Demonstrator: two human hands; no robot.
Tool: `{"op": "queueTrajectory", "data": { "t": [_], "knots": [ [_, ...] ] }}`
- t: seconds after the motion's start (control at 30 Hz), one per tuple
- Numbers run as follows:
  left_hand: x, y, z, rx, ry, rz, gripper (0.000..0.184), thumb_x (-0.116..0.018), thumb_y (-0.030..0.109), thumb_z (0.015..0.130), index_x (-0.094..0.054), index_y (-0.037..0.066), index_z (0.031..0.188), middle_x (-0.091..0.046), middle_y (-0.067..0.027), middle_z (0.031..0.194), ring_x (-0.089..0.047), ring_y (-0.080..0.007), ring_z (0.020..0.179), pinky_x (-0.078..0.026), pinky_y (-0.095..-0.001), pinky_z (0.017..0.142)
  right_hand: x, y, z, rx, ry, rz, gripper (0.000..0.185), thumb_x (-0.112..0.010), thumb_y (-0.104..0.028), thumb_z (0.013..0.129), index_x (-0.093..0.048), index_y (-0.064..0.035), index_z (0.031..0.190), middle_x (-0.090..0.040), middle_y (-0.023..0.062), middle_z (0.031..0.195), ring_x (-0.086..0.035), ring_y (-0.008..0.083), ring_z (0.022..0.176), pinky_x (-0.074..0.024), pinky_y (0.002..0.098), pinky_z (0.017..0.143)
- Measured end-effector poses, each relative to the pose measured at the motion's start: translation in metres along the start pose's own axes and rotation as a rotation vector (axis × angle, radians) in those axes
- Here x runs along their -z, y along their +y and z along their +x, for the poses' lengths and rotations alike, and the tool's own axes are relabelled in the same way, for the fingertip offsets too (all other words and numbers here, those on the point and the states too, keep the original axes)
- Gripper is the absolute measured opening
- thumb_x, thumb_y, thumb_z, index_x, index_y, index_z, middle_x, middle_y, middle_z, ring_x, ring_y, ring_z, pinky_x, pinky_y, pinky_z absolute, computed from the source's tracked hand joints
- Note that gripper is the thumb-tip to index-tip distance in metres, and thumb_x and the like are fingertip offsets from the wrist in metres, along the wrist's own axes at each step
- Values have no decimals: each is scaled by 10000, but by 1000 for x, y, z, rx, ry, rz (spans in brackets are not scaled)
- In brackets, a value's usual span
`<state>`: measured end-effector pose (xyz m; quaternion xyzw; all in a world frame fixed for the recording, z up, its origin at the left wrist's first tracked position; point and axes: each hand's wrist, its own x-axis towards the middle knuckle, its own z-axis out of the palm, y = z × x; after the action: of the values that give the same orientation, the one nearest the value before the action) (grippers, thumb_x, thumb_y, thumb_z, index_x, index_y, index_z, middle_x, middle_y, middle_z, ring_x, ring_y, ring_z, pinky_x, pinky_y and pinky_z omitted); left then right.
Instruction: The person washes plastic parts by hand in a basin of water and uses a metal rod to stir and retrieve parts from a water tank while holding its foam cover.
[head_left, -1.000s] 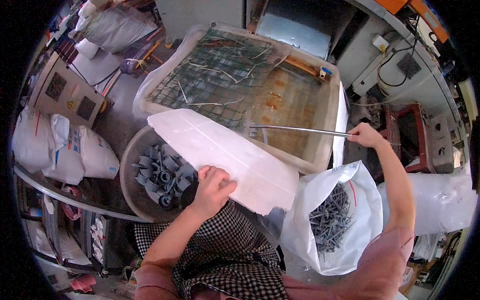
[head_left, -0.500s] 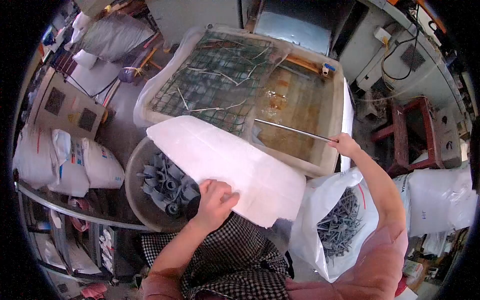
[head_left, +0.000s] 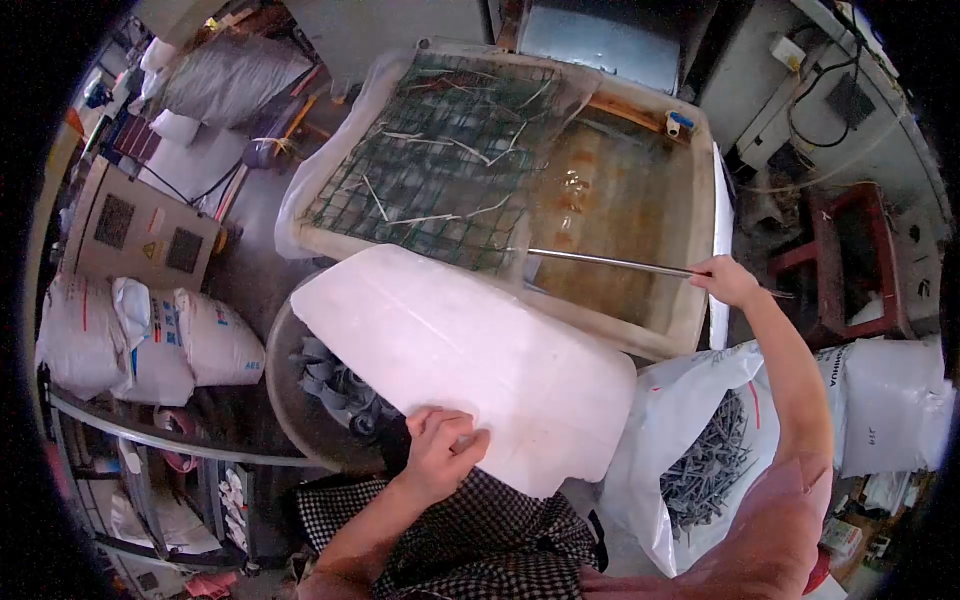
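A large white board (head_left: pixel 480 340), irregular at its ends, lies slanted across the front of a water tub (head_left: pixel 625 340). My left hand (head_left: pixel 445 455) has its fingers curled at the board's near edge, gripping it. To the right, my right hand (head_left: pixel 728 280) is wrapped round the end of a thin metal rod (head_left: pixel 620 262). The rod reaches left over the tub's open water, its far end near the netting. Under the board's left part, a round bin (head_left: pixel 285 400) holds grey plastic parts (head_left: pixel 345 395), partly covered.
Green netting (head_left: pixel 430 150) covers the tub's left half. An open white sack (head_left: pixel 650 430) of thin grey pieces (head_left: pixel 708 465) stands at right, beside a full sack (head_left: pixel 895 400). Several white sacks (head_left: pixel 150 335) sit on a metal rack at left. A red stool (head_left: pixel 875 260) stands far right.
The view has shifted slightly. The board sits lower over the bin and hides more of the grey parts. My right hand has moved a little right with the rod.
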<state>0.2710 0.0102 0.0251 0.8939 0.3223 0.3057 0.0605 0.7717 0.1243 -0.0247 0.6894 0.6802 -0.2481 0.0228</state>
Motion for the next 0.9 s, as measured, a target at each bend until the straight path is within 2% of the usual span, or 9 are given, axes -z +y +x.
{"op": "queueTrajectory", "data": {
  "t": [0.2,0.23,0.43,0.53,0.67,0.77,0.83,0.9],
  "knots": [
    [1,-1,1,24,-15,-29,254,-702,40,608,-643,91,849,-520,-31,866,-540,-183,864,-321,-354,826,-35,-37,26,-20,-10,122,348,-601,-301,843,-609,-128,1144,-619,193,1045,-592,351,967,-466,377,848],
    [1,-2,1,25,-17,-26,254,-702,40,608,-643,91,849,-520,-31,866,-540,-183,864,-321,-354,826,-41,-38,30,28,28,131,323,-598,-253,853,-612,-80,1126,-637,209,964,-614,342,860,-469,357,792],
    [1,-2,7,6,0,-10,275,-688,69,571,-635,86,841,-521,-41,857,-537,-182,854,-325,-350,823,-59,-41,50,-12,47,166,335,-593,-240,853,-600,-57,1133,-620,210,1020,-604,344,950,-463,372,833],
    [1,-1,8,27,-19,-19,274,-678,67,568,-636,83,838,-521,-40,852,-540,-182,850,-324,-348,823,-57,-47,55,1,73,188,317,-594,-261,846,-615,-100,1118,-615,208,1020,-592,365,944,-470,418,827],
    [-6,-1,8,4,8,2,280,-680,73,565,-640,87,842,-522,-32,852,-540,-180,847,-325,-350,822,-63,-43,64,13,83,204,311,-594,-269,844,-623,-95,1101,-618,211,1003,-599,363,922,-475,411,817],
    [0,1,10,-4,3,15,272,-686,71,570,-645,96,838,-518,-27,845,-539,-179,845,-326,-350,819,-51,-32,58,54,73,136,307,-589,-273,845,-629,-97,1093,-624,208,994,-608,355,903,-478,402,812],
    [5,0,8,-4,-9,16,267,-689,68,573,-647,101,835,-515,-24,840,-538,-178,844,-328,-349,818,-14,-20,32,25,96,63,299,-612,-227,824,-627,-107,1097,-640,202,920,-632,301,834,-480,358,748],
    [9,2,2,-39,0,18,252,-693,70,584,-649,104,829,-505,-19,832,-538,-178,845,-330,-352,818,26,-7,-1,-121,75,-19,292,-644,-255,797,-654,-96,1041,-644,200,929,-632,323,852,-487,385,778]
  ]
}}
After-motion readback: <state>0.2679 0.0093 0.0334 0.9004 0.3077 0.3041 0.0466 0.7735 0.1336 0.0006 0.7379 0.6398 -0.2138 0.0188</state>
